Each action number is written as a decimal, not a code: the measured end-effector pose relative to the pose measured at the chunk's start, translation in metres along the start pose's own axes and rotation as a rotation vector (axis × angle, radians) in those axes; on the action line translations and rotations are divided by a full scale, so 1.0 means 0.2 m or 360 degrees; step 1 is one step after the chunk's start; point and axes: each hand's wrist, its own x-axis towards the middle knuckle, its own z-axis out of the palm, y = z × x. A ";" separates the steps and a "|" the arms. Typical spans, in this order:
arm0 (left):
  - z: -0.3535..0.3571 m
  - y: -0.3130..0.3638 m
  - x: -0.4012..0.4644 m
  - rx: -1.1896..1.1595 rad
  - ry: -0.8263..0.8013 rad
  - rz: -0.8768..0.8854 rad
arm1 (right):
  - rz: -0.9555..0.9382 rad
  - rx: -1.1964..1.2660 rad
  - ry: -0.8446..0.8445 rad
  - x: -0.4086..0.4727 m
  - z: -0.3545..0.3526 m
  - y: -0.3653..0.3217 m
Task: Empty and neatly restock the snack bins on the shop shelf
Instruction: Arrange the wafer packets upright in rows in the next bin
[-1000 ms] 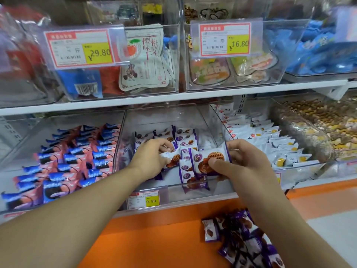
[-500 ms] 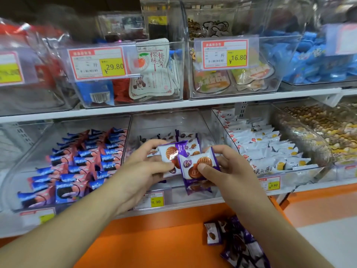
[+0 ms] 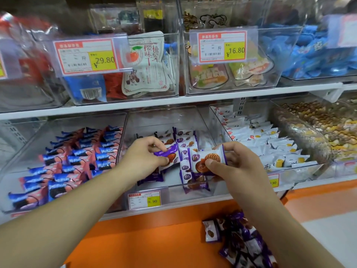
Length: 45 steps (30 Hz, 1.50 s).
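Note:
The middle clear bin (image 3: 193, 190) on the lower shelf holds rows of purple-and-white waffle snack packets (image 3: 186, 144). My left hand (image 3: 144, 158) pinches one purple packet (image 3: 170, 154) over the bin's left side. My right hand (image 3: 233, 164) pinches another waffle packet (image 3: 207, 159) between thumb and fingers, just right of the standing rows. A heap of the same purple packets (image 3: 241, 242) lies below on the orange ledge (image 3: 144, 238).
The left bin holds blue-and-pink packets (image 3: 77, 157); the right bin holds white packets (image 3: 270, 146). A bin of brown loose snacks (image 3: 328, 124) stands far right. Upper shelf bins (image 3: 119, 70) carry price tags 29.80 and 16.80. A 9.90 tag (image 3: 144, 200) hangs on the middle bin.
Both hands have lifted slightly from the bin, each keeping its packet. The left hand's packet has turned flatter and lower. The view has shifted down and left.

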 end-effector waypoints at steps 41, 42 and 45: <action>0.05 -0.03 0.09 0.0245 -0.0135 0.0114 | -0.0040 -0.0055 -0.0030 0.01 -0.02 0.01; 0.06 -0.04 0.10 0.0304 -0.0124 0.0104 | -0.0048 -0.0060 -0.0024 0.01 -0.02 0.01; 0.10 -0.09 0.12 0.0357 -0.0037 0.0033 | -0.0070 -0.0089 0.0001 0.01 -0.02 0.02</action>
